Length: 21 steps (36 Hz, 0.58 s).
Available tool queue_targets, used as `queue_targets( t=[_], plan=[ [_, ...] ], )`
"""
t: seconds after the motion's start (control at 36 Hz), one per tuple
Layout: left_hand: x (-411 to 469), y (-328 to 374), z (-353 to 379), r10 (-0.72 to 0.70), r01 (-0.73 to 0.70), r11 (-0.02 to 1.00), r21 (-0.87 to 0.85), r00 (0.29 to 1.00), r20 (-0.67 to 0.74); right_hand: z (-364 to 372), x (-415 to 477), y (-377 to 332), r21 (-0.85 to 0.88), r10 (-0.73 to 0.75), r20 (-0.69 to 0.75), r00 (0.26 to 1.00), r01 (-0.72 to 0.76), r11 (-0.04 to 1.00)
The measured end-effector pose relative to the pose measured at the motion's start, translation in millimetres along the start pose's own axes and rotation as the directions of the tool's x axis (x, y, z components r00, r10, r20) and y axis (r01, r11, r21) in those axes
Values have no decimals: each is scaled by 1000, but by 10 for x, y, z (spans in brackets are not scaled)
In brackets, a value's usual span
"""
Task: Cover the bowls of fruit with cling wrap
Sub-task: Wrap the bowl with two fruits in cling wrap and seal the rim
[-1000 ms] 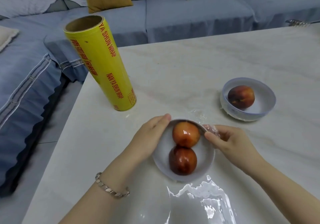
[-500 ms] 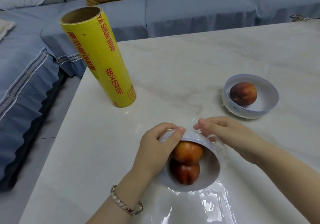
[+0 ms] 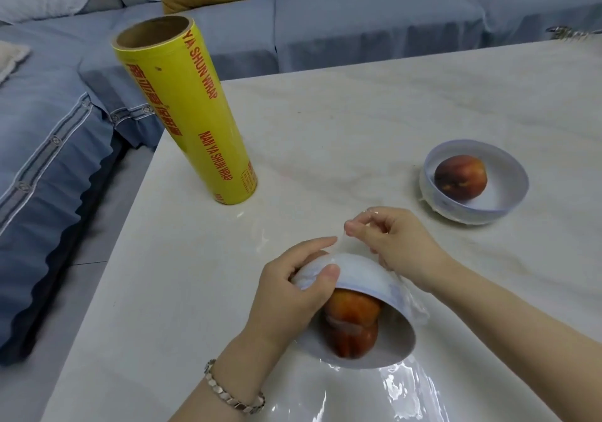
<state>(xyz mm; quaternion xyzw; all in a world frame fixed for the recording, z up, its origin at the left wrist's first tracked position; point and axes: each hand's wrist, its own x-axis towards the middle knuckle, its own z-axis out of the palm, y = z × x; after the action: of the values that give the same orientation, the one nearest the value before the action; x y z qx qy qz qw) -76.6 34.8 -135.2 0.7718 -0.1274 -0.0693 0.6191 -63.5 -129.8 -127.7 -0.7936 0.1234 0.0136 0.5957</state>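
A white bowl (image 3: pixel 361 275) with two red peaches (image 3: pixel 351 324) is tipped steeply toward me, its mouth facing me. My left hand (image 3: pixel 293 288) grips its left rim and side. Behind the bowl, my right hand (image 3: pixel 397 242) pinches a piece of clear cling wrap (image 3: pixel 342 240) drawn over the bowl's back. More loose wrap (image 3: pixel 404 385) lies shiny on the table in front of the bowl. A second white bowl (image 3: pixel 508 200) with one peach (image 3: pixel 460 177) stands upright at the right, film clinging to its outside.
A yellow roll of cling wrap (image 3: pixel 189 115) stands upright near the table's far left corner. The pale marble table (image 3: pixel 374 112) ends at the left above the floor. A blue sofa (image 3: pixel 358 20) with cushions runs along the back and left.
The near bowl has been tipped further toward me. My right hand has risen behind it, pulling the wrap up. My left hand has shifted onto the rim.
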Motion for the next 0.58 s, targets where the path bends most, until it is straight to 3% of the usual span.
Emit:
queue_targets(
  t=[0.17, 0.33, 0.44, 0.5, 0.58],
  plan=[
    [29, 92, -19, 47, -53, 998, 16, 972, 229, -14, -35, 56, -87, 50, 92, 995, -42, 995],
    [18, 20, -34, 40, -44, 999, 18, 982, 186, -36, -42, 68, -149, 204, 93, 975, -189, 971],
    [19, 13, -23, 23, -31, 998, 47, 987, 158, -192, -6, 60, 142, 388, -23, 921, -382, 913],
    [18, 13, -18, 14, -21, 999, 44, 988, 153, -319, 12, 90, 160, 333, -166, 928, -307, 938],
    [28, 15, 0, 0, -3, 1000, 24, 991, 137, -453, -143, 1, -32, 48, -325, 944, -62, 998]
  ],
)
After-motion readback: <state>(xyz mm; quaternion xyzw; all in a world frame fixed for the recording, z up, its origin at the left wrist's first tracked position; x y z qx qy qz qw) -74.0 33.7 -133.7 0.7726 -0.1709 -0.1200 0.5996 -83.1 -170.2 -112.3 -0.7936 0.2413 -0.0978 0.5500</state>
